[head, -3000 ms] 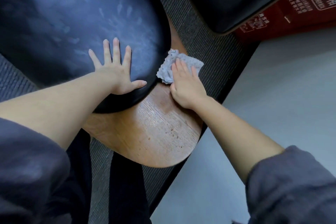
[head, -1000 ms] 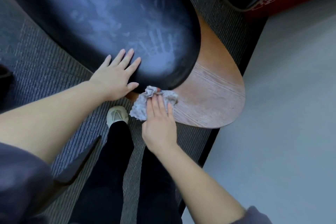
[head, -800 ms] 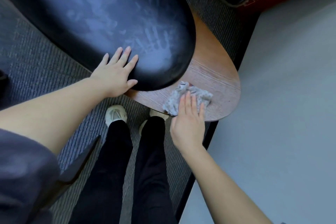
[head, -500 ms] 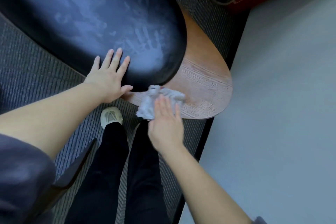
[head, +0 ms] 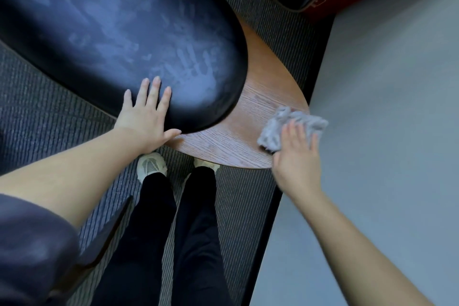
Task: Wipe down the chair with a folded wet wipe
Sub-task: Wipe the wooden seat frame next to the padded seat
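Now the wet wipe (head: 290, 123) has been swept from beside the cushion (head: 111, 32) to the right edge of the chair's wooden shell (head: 236, 136), pressed under the flattened right hand (head: 296, 159); that rim is judged nearly done. The left hand (head: 146, 117) is spread flat on the smeared cushion. Striped carpet (head: 248, 206) meets grey floor (head: 385, 131).

wipe (head: 274, 128) partly covered, seat (head: 111, 20) cropped

Bare wooden ledge (head: 238, 136) free, black cushion (head: 124, 32) walling its left (overhanging it) — open grey floor (head: 397, 131) rightward
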A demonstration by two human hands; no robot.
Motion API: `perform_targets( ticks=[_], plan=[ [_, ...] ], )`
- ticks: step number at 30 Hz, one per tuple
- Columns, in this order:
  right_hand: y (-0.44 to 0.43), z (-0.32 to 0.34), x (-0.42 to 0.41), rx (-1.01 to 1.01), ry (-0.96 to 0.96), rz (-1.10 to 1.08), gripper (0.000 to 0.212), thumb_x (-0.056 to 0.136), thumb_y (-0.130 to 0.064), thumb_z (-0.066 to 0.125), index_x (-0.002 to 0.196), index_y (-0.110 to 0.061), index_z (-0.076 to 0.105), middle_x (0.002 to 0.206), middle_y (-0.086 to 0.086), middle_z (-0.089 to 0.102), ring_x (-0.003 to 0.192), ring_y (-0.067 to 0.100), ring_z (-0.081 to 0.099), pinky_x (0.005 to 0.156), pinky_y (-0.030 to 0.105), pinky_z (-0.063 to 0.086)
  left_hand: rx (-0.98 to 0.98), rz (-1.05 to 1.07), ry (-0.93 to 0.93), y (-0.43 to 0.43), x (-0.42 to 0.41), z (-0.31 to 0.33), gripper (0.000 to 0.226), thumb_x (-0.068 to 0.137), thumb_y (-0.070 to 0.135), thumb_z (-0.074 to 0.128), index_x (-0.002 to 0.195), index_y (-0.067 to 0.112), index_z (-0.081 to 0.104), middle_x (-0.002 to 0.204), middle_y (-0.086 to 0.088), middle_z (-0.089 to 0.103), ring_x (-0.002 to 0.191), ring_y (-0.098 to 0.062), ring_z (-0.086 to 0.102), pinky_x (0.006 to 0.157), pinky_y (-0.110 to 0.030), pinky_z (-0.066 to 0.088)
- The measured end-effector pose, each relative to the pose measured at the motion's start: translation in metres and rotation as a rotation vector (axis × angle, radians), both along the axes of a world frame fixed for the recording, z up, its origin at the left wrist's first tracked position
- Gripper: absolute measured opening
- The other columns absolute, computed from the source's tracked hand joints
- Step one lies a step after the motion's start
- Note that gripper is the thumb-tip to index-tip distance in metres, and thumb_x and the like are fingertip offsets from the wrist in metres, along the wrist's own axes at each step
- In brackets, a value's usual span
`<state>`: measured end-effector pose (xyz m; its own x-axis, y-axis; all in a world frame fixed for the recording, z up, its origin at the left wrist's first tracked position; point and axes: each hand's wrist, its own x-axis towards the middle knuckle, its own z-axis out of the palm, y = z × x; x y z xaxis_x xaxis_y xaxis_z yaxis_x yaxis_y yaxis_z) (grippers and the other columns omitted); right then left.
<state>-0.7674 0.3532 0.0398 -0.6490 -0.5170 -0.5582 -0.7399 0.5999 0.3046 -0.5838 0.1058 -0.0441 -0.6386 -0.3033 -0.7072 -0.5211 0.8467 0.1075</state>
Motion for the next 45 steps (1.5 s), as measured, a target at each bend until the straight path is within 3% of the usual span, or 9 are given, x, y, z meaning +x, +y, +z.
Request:
perform_targets(
  ticks=[3, 7, 11, 15, 19, 23, 36, 41, 45],
  plan=[
    [-0.017, -0.005, -0.035, 0.045, 0.018, -0.124, 0.064, 0.093, -0.026, 0.022, 0.152, -0.002, 0.016, 0.161, 0.014, 0.010, 0.149, 0.027, 0.005, 0.119, 0.044, -0.004, -0.038, 0.012, -0.011, 0.006, -0.006, 0.000, 0.099, 0.089, 0.074, 0.021, 0.154, 0.007, -0.013, 0.160, -0.021, -0.017, 0.149, -0.039, -0.011, 0.120, -0.054, 0.010],
    [0.009, 0.011, 0.004, -0.035, -0.123, 0.087, 0.065, 0.084, -0.023, 0.029, 0.142, 0.005, 0.040, 0.149, 0.021, 0.038, 0.142, 0.036, 0.030, 0.116, 0.048, 0.008, -0.022, 0.101, 0.017, 0.013, -0.016, 0.002, 0.096, 0.090, 0.072, 0.020, 0.154, 0.006, -0.007, 0.161, -0.021, -0.012, 0.150, -0.036, -0.008, 0.120, -0.053, 0.009],
    [0.014, 0.013, -0.004, 0.004, -0.190, 0.155, 0.066, 0.083, -0.025, 0.027, 0.138, 0.005, 0.046, 0.147, 0.020, 0.042, 0.138, 0.036, 0.037, 0.116, 0.046, 0.014, 0.001, 0.054, 0.105, 0.021, -0.035, 0.002, 0.089, 0.092, 0.068, 0.019, 0.155, 0.010, -0.005, 0.162, -0.017, -0.011, 0.150, -0.032, -0.007, 0.119, -0.052, 0.011],
    [-0.022, -0.017, -0.046, 0.055, -0.196, 0.154, 0.076, 0.084, -0.032, 0.004, 0.151, -0.001, 0.018, 0.160, 0.015, 0.014, 0.149, 0.029, 0.009, 0.119, 0.041, -0.003, 0.054, 0.105, 0.120, 0.023, -0.061, 0.001, 0.086, 0.094, 0.066, 0.020, 0.156, 0.013, -0.007, 0.162, -0.017, -0.013, 0.150, -0.034, -0.008, 0.119, -0.054, 0.010],
    [-0.047, -0.040, -0.078, 0.057, -0.223, 0.145, 0.062, 0.098, -0.025, 0.024, 0.154, -0.005, 0.004, 0.162, 0.012, -0.002, 0.149, 0.025, -0.004, 0.121, 0.040, -0.005, 0.126, 0.194, 0.057, 0.024, -0.092, -0.004, 0.090, 0.091, 0.072, 0.019, 0.154, 0.017, -0.016, 0.160, -0.019, -0.022, 0.148, -0.036, -0.015, 0.119, -0.057, 0.004],
    [-0.079, -0.070, -0.108, 0.038, -0.290, 0.135, 0.062, 0.099, -0.023, 0.025, 0.154, -0.006, 0.002, 0.162, 0.011, -0.006, 0.149, 0.024, -0.008, 0.121, 0.041, -0.004, 0.175, 0.233, -0.119, 0.029, -0.113, -0.010, 0.110, 0.081, 0.086, 0.021, 0.148, 0.015, -0.030, 0.151, -0.022, -0.038, 0.142, -0.042, -0.031, 0.115, -0.065, -0.006],
    [-0.165, -0.143, -0.172, -0.153, -0.502, 0.177, 0.058, 0.101, -0.020, 0.027, 0.153, -0.003, 0.007, 0.162, 0.012, 0.002, 0.149, 0.025, -0.002, 0.121, 0.043, 0.003, 0.288, 0.310, -0.344, 0.023, -0.124, -0.016, 0.108, 0.081, 0.084, 0.028, 0.124, 0.021, -0.047, 0.123, -0.016, -0.061, 0.130, -0.039, -0.048, 0.110, -0.066, -0.018],
    [-0.129, -0.118, -0.172, -0.116, -0.540, 0.286, 0.060, 0.097, -0.020, 0.028, 0.153, -0.002, 0.012, 0.162, 0.012, 0.006, 0.149, 0.025, 0.001, 0.121, 0.045, 0.000, 0.295, 0.301, -0.354, 0.023, -0.125, -0.011, 0.111, 0.081, 0.084, 0.029, 0.132, 0.020, -0.045, 0.134, -0.017, -0.058, 0.131, -0.039, -0.047, 0.110, -0.065, -0.018],
    [-0.071, -0.064, -0.157, -0.075, -0.611, 0.343, 0.076, 0.083, -0.034, 0.010, 0.153, -0.006, 0.019, 0.161, 0.009, 0.012, 0.150, 0.022, 0.001, 0.120, 0.040, -0.008, 0.290, 0.309, -0.347, 0.023, -0.125, -0.007, 0.111, 0.082, 0.084, 0.029, 0.138, 0.019, -0.042, 0.139, -0.019, -0.054, 0.132, -0.039, -0.046, 0.110, -0.065, -0.018]
  ],
)
